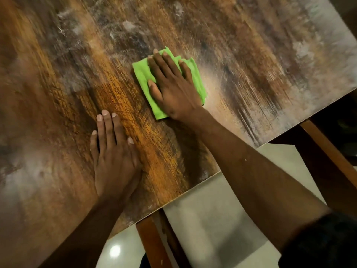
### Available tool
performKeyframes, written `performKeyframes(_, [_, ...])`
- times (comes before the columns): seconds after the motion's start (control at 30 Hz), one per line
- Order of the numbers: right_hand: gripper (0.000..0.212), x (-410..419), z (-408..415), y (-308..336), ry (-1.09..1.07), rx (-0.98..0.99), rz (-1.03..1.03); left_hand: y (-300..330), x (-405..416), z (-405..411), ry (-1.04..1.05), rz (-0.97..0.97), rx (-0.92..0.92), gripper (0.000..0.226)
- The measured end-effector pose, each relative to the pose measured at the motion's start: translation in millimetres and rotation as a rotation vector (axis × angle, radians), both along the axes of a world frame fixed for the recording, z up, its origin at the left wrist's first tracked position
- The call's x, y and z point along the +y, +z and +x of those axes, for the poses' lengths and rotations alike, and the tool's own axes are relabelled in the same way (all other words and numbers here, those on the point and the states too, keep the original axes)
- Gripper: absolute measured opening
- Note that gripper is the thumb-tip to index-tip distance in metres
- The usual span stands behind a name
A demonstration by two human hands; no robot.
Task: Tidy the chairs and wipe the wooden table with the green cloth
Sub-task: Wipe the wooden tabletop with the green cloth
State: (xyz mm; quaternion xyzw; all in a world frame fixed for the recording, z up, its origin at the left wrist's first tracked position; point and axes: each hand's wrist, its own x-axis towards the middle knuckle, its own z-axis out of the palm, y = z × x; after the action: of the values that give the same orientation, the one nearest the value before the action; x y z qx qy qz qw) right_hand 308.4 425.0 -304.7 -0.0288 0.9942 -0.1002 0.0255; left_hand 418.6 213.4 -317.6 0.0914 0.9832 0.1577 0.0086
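Green cloth [144, 74] under our flat, spread right hand [173, 89] (left hand [114, 159] flat, bracing): wiping the wooden table [58, 74]; dusty patches need passes.

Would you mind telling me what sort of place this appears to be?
Probably a home dining area: a worn wooden table, wooden chair frames tucked at its edge, and a glossy tiled floor beneath.

Most of the green cloth [142, 74] sits hidden under the right hand [173, 88]. The wooden table [58, 64] is motion-smeared and cropped top and left, and the chair [328, 151] below gets cut off too.
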Motion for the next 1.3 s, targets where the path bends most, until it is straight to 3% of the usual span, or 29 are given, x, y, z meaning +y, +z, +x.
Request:
performKeyframes(0.23, [0.066, 31.0, 141.2, 4.0, -0.03, -0.048, 0.044, -0.4, 0.6, 1.4, 0.001, 0.032, 0.005, 0.066])
performKeyframes(0.37, [0.07, 4.7, 173.1, 6.3, -0.131, -0.105, 0.036, -3.3, 2.1, 1.7, 0.005, 0.006, 0.033, 0.065])
performKeyframes(0.5, [0.072, -33.6, 191.0, 3.8, 0.043, -0.099, 0.003, -4.0, 2.7, 2.2, 0.018, -0.011, 0.042, 0.065])
performKeyframes(0.73, [0.067, 40.8, 158.6, 3.5, 0.059, -0.042, 0.033, -4.8, 2.6, 2.1, 0.02, -0.032, 0.043, 0.065])
performKeyframes(0.9, [0.069, 21.1, 51.4, 0.3, 0.005, 0.012, 0.005, -4.2, 3.3, 1.8, 0.029, -0.011, 0.013, 0.065])
performKeyframes(1.03, [0.069, -6.2, -16.6, 6.3, 0.08, -0.039, 0.034, -2.9, 3.6, 2.4, 0.029, -0.004, 0.01, 0.066])
performKeyframes(1.17, [0.067, 29.4, -10.3, 2.8, 0.047, 0.0, -0.007, -1.6, 1.5, 2.4, 0.021, 0.005, 0.008, 0.065])
performKeyframes(1.3, [0.067, 75.1, 46.0, 6.4, -0.069, 0.017, 0.012, -3.5, 2.4, 1.6, 0.024, 0.006, 0.006, 0.065])
